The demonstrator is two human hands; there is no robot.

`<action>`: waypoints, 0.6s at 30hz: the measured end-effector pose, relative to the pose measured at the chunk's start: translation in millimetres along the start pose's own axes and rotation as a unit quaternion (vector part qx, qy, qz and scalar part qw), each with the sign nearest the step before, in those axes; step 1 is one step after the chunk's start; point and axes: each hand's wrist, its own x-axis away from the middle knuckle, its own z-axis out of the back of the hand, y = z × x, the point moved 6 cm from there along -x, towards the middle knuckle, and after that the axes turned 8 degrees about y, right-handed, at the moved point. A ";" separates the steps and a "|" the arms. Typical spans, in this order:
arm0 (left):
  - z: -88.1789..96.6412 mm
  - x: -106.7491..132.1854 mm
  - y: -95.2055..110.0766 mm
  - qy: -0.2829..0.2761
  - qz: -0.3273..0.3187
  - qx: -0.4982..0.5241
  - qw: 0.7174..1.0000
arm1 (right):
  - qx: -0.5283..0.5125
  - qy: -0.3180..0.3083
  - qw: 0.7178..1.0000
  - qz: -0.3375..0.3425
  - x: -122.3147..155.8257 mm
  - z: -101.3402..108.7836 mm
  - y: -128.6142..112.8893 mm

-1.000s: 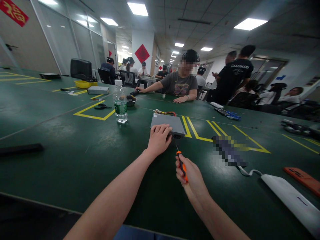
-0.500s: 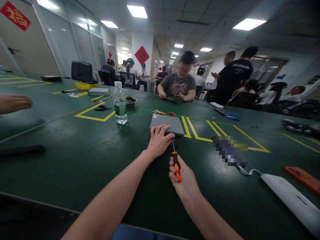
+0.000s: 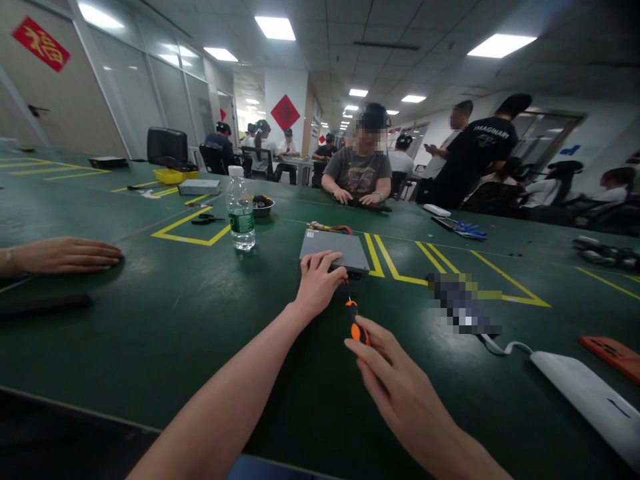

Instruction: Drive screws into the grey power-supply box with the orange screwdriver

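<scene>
A grey metal computer power supply (image 3: 343,248) lies on the green table, coloured wires coming out of its far side. My left hand (image 3: 320,280) is on its near left corner, fingers over the top and thumb at the front edge, holding it. Between the thumb and fingertips of my right hand (image 3: 393,370) is the handle end of an orange and black screwdriver (image 3: 353,319). Its thin shaft points up at the front face of the power supply, close to my left thumb. Where the tip sits is too small to make out.
A water bottle (image 3: 242,217) stands left of the power supply, before a small metal bowl (image 3: 263,207). To the right lie a blurred-out phone-like object (image 3: 463,307), a white power bank (image 3: 590,400) and an orange phone (image 3: 613,357). Another person's hand (image 3: 70,255) rests at left.
My right hand has loosened from a full fist round the screwdriver to a fingertip hold on its handle end. My left hand stays put. The other person's hand at left has reached further in.
</scene>
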 end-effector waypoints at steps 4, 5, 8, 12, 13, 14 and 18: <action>0.2 0.2 -0.6 -0.004 0.004 0.010 1.000 | 0.126 -0.029 0.966 0.222 -5.9 -0.3 -12.2; 0.7 0.3 -0.7 -0.004 0.008 0.016 1.000 | 0.142 -0.021 0.960 0.239 -9.2 -1.5 -11.0; 2.5 0.7 -1.4 0.003 0.024 0.029 0.999 | 0.164 0.002 0.948 0.271 -14.0 -9.0 -5.4; 3.5 0.6 -1.1 0.016 0.027 0.017 0.999 | 0.128 0.023 0.959 0.252 -11.4 -16.1 4.6; 3.4 0.5 -0.9 0.017 0.025 0.013 0.999 | 0.109 0.024 0.965 0.236 -11.0 -16.2 6.5; 3.2 0.4 -0.9 0.017 0.023 0.010 1.000 | 0.090 0.024 0.971 0.220 -10.8 -16.0 7.9; 2.4 0.0 -1.3 0.015 0.020 0.003 1.000 | 0.047 0.031 0.979 0.195 -11.0 -13.4 8.3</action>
